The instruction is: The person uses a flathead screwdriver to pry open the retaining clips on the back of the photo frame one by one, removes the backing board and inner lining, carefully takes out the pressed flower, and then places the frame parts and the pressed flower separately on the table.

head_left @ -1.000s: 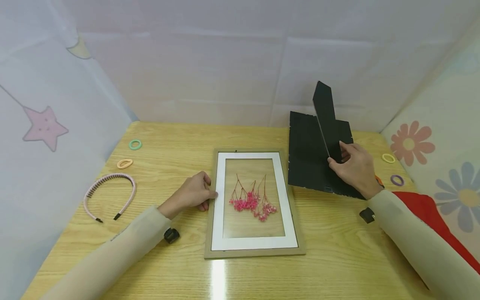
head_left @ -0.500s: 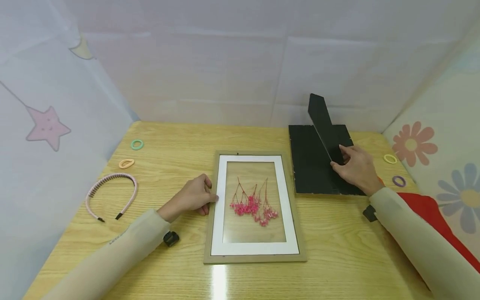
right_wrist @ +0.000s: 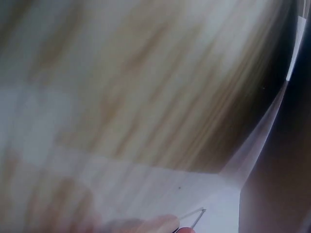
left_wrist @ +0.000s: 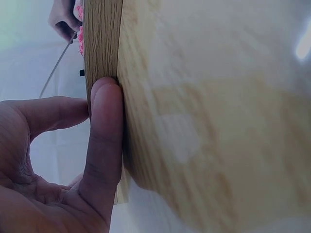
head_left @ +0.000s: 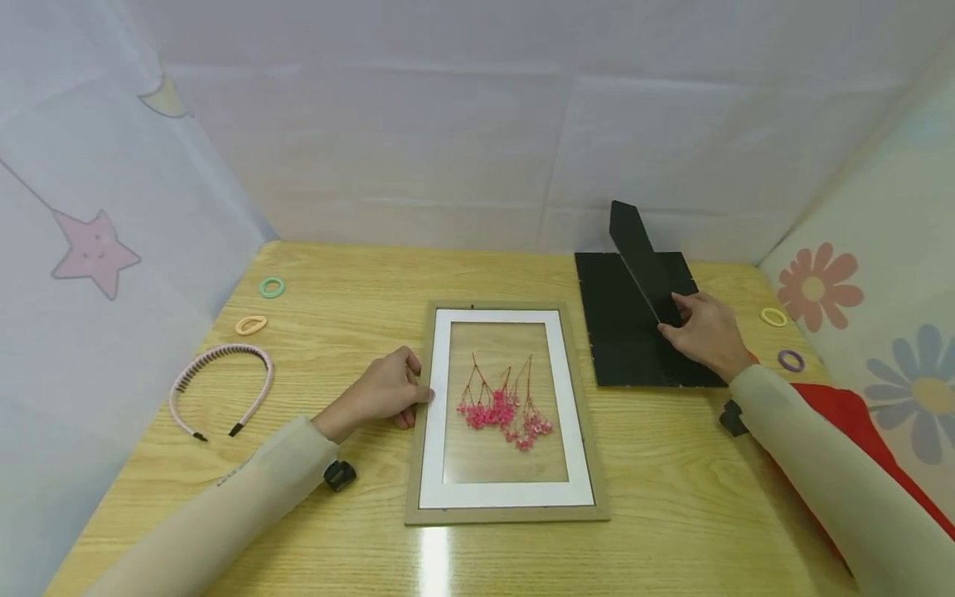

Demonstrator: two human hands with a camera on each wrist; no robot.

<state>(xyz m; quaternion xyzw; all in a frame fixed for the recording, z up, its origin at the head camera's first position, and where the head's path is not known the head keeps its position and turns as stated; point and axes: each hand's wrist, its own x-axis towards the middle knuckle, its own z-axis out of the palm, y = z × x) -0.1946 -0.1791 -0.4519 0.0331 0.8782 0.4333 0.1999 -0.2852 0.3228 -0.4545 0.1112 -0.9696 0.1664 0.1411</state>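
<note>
A wooden picture frame (head_left: 507, 516) with a white mat lies on the table, pink dried flowers (head_left: 492, 410) within its window. My left hand (head_left: 380, 388) holds the frame's left edge; the left wrist view shows thumb and finger pinching the wooden side (left_wrist: 102, 43). At the back right lies a black backing board (head_left: 619, 352), its stand leg (head_left: 642, 257) swung up at an angle. My right hand (head_left: 705, 336) pinches that leg between thumb and fingers. Only fingertips (right_wrist: 163, 224) of it appear at the bottom of the right wrist view.
A pink headband (head_left: 224, 349) lies at left, with green (head_left: 263, 290) and orange (head_left: 241, 328) hair ties behind it. Yellow (head_left: 773, 325) and purple (head_left: 781, 362) hair ties lie at far right. Red cloth (head_left: 843, 406) sits beneath the right forearm. Fabric walls border the table.
The right hand has lowered the tilted backing board flat onto the table, and its stand leg has come down with it. The left hand keeps its hold on the frame.
</note>
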